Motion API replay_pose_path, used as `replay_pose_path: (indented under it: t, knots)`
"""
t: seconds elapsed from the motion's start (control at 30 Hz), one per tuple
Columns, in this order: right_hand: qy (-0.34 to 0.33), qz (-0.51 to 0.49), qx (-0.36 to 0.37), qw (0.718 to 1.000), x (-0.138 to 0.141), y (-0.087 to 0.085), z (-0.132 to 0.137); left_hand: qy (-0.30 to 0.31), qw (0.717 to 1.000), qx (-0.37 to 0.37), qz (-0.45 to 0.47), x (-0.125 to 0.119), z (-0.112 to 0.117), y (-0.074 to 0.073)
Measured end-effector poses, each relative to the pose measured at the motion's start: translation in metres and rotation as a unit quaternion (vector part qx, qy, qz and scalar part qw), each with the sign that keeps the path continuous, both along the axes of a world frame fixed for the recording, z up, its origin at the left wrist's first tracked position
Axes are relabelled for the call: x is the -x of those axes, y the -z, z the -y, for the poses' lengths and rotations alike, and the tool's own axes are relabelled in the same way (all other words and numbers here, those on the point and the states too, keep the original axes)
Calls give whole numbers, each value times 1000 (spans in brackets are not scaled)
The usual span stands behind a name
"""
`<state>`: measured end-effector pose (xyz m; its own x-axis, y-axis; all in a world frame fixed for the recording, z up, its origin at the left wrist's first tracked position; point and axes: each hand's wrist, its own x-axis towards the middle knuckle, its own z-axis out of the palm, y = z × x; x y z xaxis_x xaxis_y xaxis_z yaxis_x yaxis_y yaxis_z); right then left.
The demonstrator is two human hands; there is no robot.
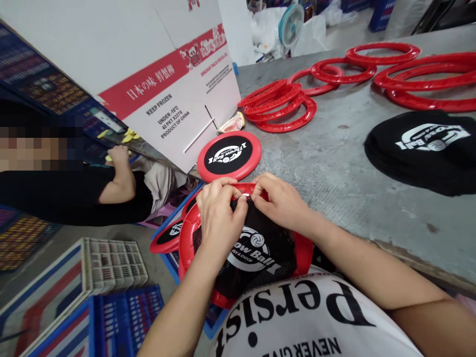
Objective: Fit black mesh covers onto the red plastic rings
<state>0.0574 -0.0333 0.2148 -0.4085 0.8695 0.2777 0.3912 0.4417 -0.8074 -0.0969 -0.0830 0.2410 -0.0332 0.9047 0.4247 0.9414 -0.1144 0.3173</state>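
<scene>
- Two hands meet at the far edge of a red ring. The ring stands tilted between the person's chest and the near edge of the table, and its lower rim is hidden behind the white shirt.
- A black mesh with a white logo lies across the ring's face. It looks soft, light and stretchy, and would probably bunch or slide off the rim unless pinched right at its hem.
- The ring seems to be stiff, light plastic with a smooth rim. It is probably best gripped at the rim itself rather than through the netting.
- The left hand is curled, knuckles up, with thumb and fingers pinched shut on the mesh at the top rim. Its forearm rises from the lower left.
- The right hand holds the mesh in a similar closed pinch just beside the left, fingertips nearly touching. Its forearm crosses the table edge from the right.
- A red disc with a black face lies just beyond the hands.
- Bare red rings lie farther off on the table.
- A pile of black covers sits to the right.
- A cardboard box stands at the table's left end, with another person's arm below it.
</scene>
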Motion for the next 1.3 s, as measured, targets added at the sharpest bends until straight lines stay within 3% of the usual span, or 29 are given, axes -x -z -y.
replay_pose_path:
  t: [0.23, 0.43, 0.63, 0.77, 0.93, 1.03, 1.17, 1.3]
  knots:
    - [-12, 3, 3, 1000, -5, 9, -8, 53, 998, 37, -3, 6, -5, 0]
    - [-8, -12, 17, 1000, -10, 11, -11, 135, 987, 84, -12, 17, -5, -13]
    - [-16, -28, -5, 999, -12, 12, -10, 167, 979, 112, 36, 32, -7, -24]
    - [-20, -3, -14, 1000, -14, 6, -11, 167, 975, 125, 74, 32, -9, -24]
    - [-73, 35, -112, 990, -13, -16, -14, 170, 973, 122, 94, 27, -10, -23]
    - [-103, 74, -79, 989, -8, -22, -14, 170, 973, 115, 103, 28, -9, -25]
    - [-68, 60, -22, 996, -3, -18, -14, 167, 973, 114, 109, 29, -10, -26]
    - [-50, 57, -17, 997, -4, -15, -14, 158, 975, 104, 113, 24, -12, -26]
